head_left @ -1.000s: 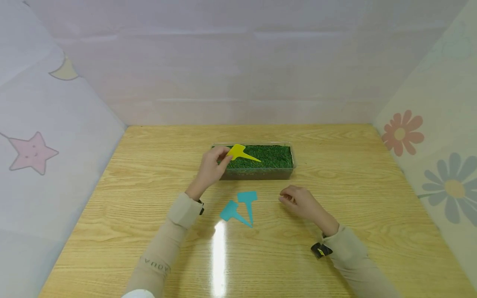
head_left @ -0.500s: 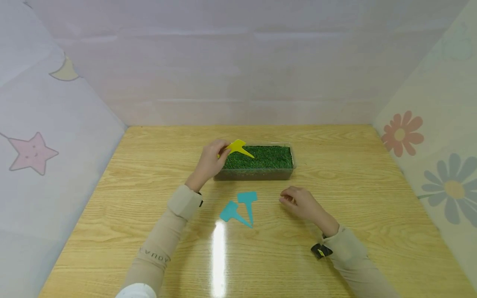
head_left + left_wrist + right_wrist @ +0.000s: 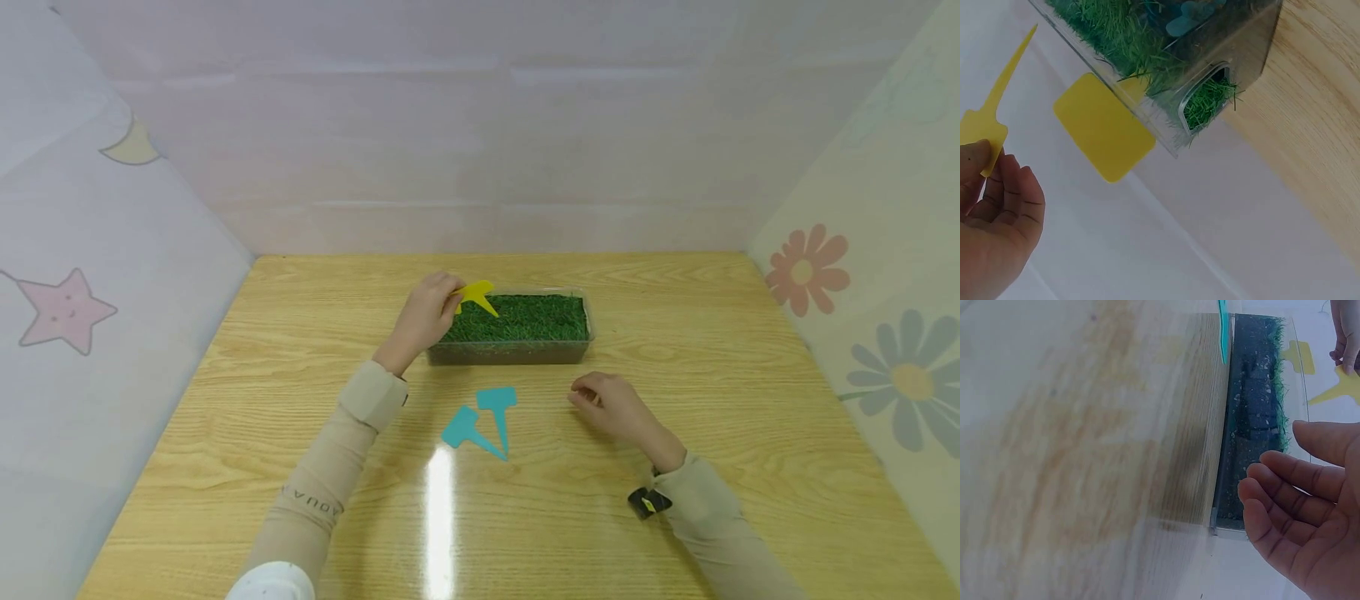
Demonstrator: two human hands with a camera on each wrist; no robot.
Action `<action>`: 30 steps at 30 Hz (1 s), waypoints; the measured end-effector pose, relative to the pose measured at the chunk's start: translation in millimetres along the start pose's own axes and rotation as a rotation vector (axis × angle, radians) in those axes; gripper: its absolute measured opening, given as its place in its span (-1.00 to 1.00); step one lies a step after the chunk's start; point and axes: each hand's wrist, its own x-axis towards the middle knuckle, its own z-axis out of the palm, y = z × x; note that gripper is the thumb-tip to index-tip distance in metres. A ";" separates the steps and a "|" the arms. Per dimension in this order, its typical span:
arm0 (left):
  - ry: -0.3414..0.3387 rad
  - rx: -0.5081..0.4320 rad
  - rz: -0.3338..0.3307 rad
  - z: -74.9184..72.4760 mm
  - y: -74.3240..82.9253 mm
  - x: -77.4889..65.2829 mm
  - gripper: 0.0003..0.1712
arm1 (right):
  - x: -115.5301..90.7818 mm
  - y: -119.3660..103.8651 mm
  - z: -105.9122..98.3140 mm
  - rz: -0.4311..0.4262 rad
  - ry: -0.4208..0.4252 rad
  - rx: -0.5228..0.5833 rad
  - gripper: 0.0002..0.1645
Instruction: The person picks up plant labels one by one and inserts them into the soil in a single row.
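My left hand [image 3: 429, 312] pinches a yellow T-shaped plant label [image 3: 477, 293] by its wide head, over the left part of a clear box [image 3: 510, 354] of green grass [image 3: 525, 317]. The label's pointed stem slants down to the right, above the grass. In the left wrist view, a second yellow plant label [image 3: 1104, 128] stands at the box, its wide head up; in the head view my left hand mostly hides it. My right hand [image 3: 618, 412] holds nothing, its fingers loosely curled, in front of the box's right end.
Two blue plant labels [image 3: 497, 398] lie on the wooden table [image 3: 300, 333] in front of the box, their tips close together. Patterned walls [image 3: 480, 167] enclose the table at the back and both sides.
My left hand has moved a little away from me, and the yellow plant label's tip has shifted left and slightly back over the grass. My right hand has barely moved.
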 end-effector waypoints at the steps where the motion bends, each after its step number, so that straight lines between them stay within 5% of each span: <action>1: -0.007 0.013 0.001 0.2 -0.4 0.5 -0.83 | -0.2 0.3 -0.1 -0.005 0.003 -0.002 -0.83; 6: -0.036 0.103 0.025 1.7 -2.4 3.3 -0.83 | -0.9 4.6 0.3 0.018 0.011 0.010 -0.82; 10: -0.058 0.159 0.037 2.9 -2.6 6.0 -0.84 | 1.1 11.6 -1.1 0.147 0.042 0.049 -0.77; 21: -0.108 0.211 0.024 6.2 -2.9 10.3 -0.84 | 22.2 23.8 -10.9 0.504 0.079 0.411 -0.25; 30: -0.134 0.231 0.016 7.7 -3.2 12.2 -0.83 | 33.0 23.0 -8.8 0.640 0.095 0.563 -0.12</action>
